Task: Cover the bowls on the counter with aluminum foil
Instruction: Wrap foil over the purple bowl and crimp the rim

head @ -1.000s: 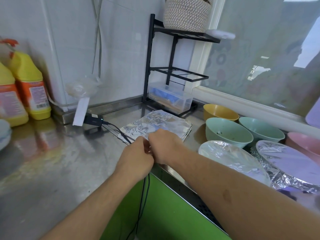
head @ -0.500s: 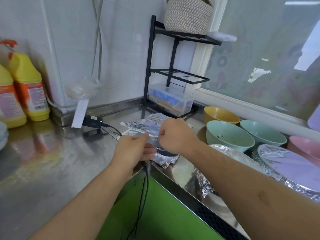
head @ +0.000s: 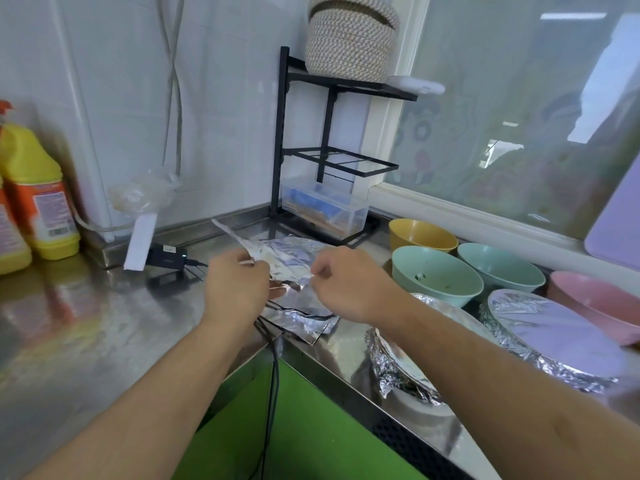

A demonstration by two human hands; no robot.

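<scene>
A crumpled sheet of aluminum foil hangs lifted over the steel counter. My left hand pinches its left edge and my right hand pinches its right edge. More foil sheets lie flat beneath, at the counter's inner corner. To the right stand a yellow bowl, two teal bowls and a pink bowl, all uncovered. Two foil-covered bowls sit nearer me; my right forearm hides part of the closer one.
A black rack with a woven basket and a clear box stands in the corner. Yellow detergent bottles are at the far left. A black adapter and its cable run off the counter edge.
Both hands lifted the top foil sheet off the stack and moved apart, spreading it open. The sheets underneath slid toward the counter's corner.
</scene>
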